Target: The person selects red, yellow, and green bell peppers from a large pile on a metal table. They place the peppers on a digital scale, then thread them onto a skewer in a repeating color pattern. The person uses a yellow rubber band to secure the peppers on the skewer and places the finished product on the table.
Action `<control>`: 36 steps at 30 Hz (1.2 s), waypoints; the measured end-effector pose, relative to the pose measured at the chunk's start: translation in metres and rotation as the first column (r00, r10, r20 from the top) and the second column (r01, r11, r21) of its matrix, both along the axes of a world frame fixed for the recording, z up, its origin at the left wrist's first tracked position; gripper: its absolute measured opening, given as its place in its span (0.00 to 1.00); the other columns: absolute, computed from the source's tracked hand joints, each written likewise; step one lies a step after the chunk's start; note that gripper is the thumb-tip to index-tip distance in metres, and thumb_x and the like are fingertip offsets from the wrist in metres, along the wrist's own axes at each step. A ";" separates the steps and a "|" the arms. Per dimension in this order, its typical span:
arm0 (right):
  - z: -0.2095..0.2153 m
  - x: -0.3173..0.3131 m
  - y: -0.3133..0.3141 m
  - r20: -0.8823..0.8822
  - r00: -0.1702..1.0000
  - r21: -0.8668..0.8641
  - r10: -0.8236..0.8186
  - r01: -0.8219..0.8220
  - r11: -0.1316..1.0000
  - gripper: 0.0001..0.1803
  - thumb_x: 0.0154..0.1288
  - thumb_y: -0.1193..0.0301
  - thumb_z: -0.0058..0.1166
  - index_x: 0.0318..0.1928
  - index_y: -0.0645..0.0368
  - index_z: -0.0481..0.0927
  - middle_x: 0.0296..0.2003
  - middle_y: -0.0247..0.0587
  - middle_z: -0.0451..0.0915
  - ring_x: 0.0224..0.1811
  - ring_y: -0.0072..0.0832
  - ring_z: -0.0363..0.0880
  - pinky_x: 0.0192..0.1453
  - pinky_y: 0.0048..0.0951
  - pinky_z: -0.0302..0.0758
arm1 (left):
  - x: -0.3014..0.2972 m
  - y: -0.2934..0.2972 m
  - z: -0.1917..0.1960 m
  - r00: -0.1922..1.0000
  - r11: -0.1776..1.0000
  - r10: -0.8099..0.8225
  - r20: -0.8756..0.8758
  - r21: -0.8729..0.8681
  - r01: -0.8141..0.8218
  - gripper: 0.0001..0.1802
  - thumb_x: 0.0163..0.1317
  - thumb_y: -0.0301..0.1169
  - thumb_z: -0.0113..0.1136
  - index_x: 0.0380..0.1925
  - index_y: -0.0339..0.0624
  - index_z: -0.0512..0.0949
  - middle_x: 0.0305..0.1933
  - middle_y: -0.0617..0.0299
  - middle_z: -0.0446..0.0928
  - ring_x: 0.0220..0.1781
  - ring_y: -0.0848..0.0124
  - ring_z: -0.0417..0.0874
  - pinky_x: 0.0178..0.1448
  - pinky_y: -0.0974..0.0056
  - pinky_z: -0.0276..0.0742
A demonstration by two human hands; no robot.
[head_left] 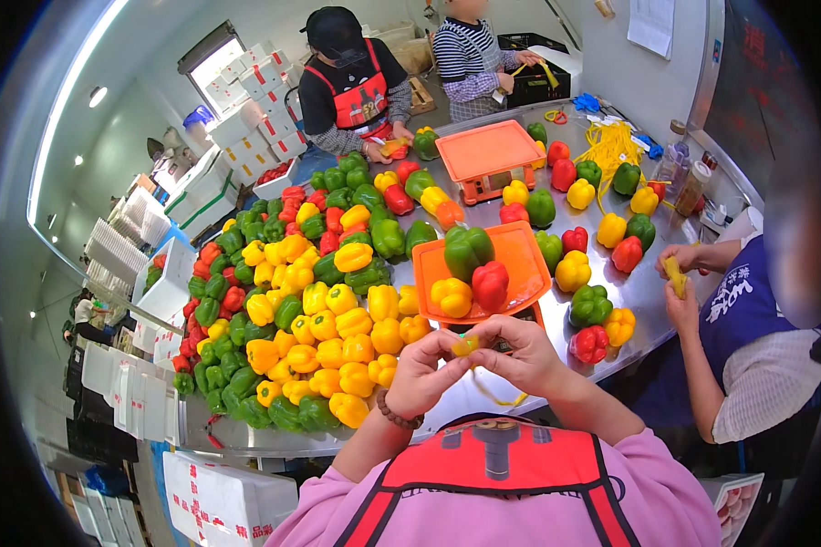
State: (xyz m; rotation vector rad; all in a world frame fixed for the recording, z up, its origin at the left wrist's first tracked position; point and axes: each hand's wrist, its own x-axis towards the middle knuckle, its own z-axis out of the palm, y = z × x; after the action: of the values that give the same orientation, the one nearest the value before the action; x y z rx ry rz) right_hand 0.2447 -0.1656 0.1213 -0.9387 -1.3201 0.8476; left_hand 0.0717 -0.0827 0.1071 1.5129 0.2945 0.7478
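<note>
Small yellow piece (465,345), rounded and glossy, too small to tell exactly what; pinched between the fingertips of both hands, just in front of the orange scale tray (520,251); thin yellow band (494,394) trailing below it in a loose curve over the steel tabletop (648,301); on the tray, three bell peppers lying close together: a green one (467,251) at the back, a red one (490,283) beside a yellow one (452,296) nearer the front rim.
</note>
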 end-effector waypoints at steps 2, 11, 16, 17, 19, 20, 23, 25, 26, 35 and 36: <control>-0.006 -0.003 -0.004 -0.075 0.996 -0.057 -0.039 0.035 0.998 0.10 0.63 0.73 0.61 0.43 0.63 0.80 0.34 0.35 0.80 0.36 0.19 0.78 0.40 0.21 0.74 | 0.001 -0.001 0.001 0.995 0.996 -0.007 0.099 -0.086 0.016 0.06 0.60 0.19 0.60 0.33 0.40 0.74 0.41 0.64 0.75 0.43 0.77 0.74 0.49 0.71 0.70; -0.053 -0.013 0.003 -0.699 0.710 -0.212 -0.085 -0.092 0.973 0.11 0.73 0.67 0.43 0.41 0.60 0.77 0.34 0.36 0.81 0.36 0.24 0.79 0.42 0.24 0.74 | -0.007 -0.006 -0.010 0.993 0.929 0.036 0.115 -0.370 0.009 0.09 0.60 0.20 0.62 0.34 0.42 0.71 0.41 0.66 0.76 0.42 0.79 0.77 0.46 0.73 0.74; -0.048 -0.020 -0.003 -0.850 0.525 -0.191 -0.044 -0.228 0.955 0.10 0.73 0.66 0.42 0.35 0.56 0.72 0.24 0.31 0.73 0.24 0.20 0.70 0.24 0.20 0.62 | -0.018 0.004 -0.028 0.971 0.960 -0.177 -0.159 -0.246 0.135 0.03 0.64 0.24 0.60 0.35 0.41 0.75 0.38 0.70 0.75 0.39 0.81 0.73 0.44 0.75 0.69; -0.052 -0.023 -0.003 -0.828 0.561 -0.172 -0.003 -0.249 0.953 0.10 0.73 0.66 0.44 0.35 0.57 0.72 0.23 0.30 0.72 0.24 0.19 0.69 0.24 0.20 0.61 | -0.018 0.007 -0.032 0.993 0.964 -0.107 -0.049 -0.249 0.091 0.02 0.65 0.25 0.58 0.36 0.41 0.75 0.37 0.69 0.75 0.39 0.80 0.73 0.44 0.75 0.69; -0.061 -0.032 -0.003 -0.775 0.628 -0.139 0.077 -0.288 0.948 0.11 0.73 0.64 0.47 0.35 0.57 0.73 0.23 0.27 0.70 0.24 0.17 0.67 0.25 0.19 0.60 | -0.014 0.013 -0.034 0.985 0.963 0.037 0.167 -0.271 0.010 0.02 0.68 0.27 0.55 0.36 0.42 0.74 0.36 0.68 0.75 0.39 0.79 0.74 0.45 0.75 0.70; -0.059 -0.040 -0.003 -0.584 0.810 -0.326 -0.040 -0.189 0.926 0.10 0.71 0.64 0.51 0.37 0.57 0.75 0.24 0.24 0.68 0.25 0.13 0.65 0.27 0.17 0.60 | -0.008 0.009 -0.023 0.949 0.909 0.097 0.301 -0.415 0.039 0.04 0.70 0.30 0.51 0.37 0.43 0.73 0.33 0.67 0.74 0.35 0.77 0.73 0.43 0.74 0.69; -0.060 -0.038 -0.007 -0.105 0.950 -0.296 0.295 -0.313 0.903 0.08 0.68 0.68 0.55 0.38 0.60 0.79 0.27 0.24 0.73 0.29 0.11 0.67 0.33 0.16 0.66 | -0.021 0.018 -0.023 0.933 0.837 0.023 0.360 -0.517 0.179 0.04 0.71 0.30 0.49 0.36 0.45 0.71 0.31 0.66 0.73 0.32 0.76 0.72 0.38 0.74 0.68; -0.056 -0.029 -0.003 0.091 0.986 -0.216 0.141 -0.118 0.969 0.09 0.69 0.68 0.55 0.39 0.62 0.81 0.32 0.26 0.79 0.34 0.15 0.72 0.38 0.20 0.71 | -0.023 0.015 -0.026 0.970 0.881 0.021 0.243 -0.463 0.097 0.04 0.71 0.30 0.50 0.35 0.45 0.71 0.30 0.70 0.71 0.30 0.80 0.69 0.35 0.74 0.65; -0.055 -0.023 -0.001 -0.134 0.989 -0.217 0.066 -0.094 0.971 0.10 0.69 0.67 0.55 0.39 0.62 0.81 0.33 0.27 0.79 0.35 0.15 0.74 0.40 0.21 0.72 | -0.029 0.017 -0.030 0.982 0.891 -0.024 0.185 -0.441 0.105 0.03 0.70 0.29 0.51 0.36 0.44 0.72 0.30 0.71 0.70 0.31 0.81 0.69 0.34 0.74 0.65; -0.061 -0.028 0.002 -0.662 0.723 -0.179 0.197 -0.407 0.896 0.08 0.71 0.66 0.51 0.41 0.58 0.75 0.30 0.28 0.75 0.29 0.16 0.72 0.33 0.20 0.68 | -0.037 0.024 -0.032 0.990 0.917 -0.076 0.120 -0.381 0.116 0.11 0.70 0.33 0.52 0.43 0.40 0.79 0.43 0.64 0.80 0.44 0.76 0.79 0.51 0.66 0.74; -0.059 -0.036 -0.001 -0.497 0.846 -0.285 0.192 -0.369 0.885 0.08 0.69 0.67 0.53 0.41 0.58 0.75 0.28 0.26 0.73 0.27 0.14 0.69 0.30 0.19 0.66 | -0.037 0.029 -0.039 0.956 0.869 -0.027 0.292 -0.466 0.167 0.13 0.72 0.36 0.48 0.48 0.42 0.75 0.47 0.64 0.79 0.45 0.72 0.80 0.54 0.63 0.73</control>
State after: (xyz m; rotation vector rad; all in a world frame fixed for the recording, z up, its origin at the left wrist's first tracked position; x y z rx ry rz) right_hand 0.2088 -0.1668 0.0627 -0.7647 -0.9059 1.4964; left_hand 0.0351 -0.0536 0.0678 0.9222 0.1739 0.7272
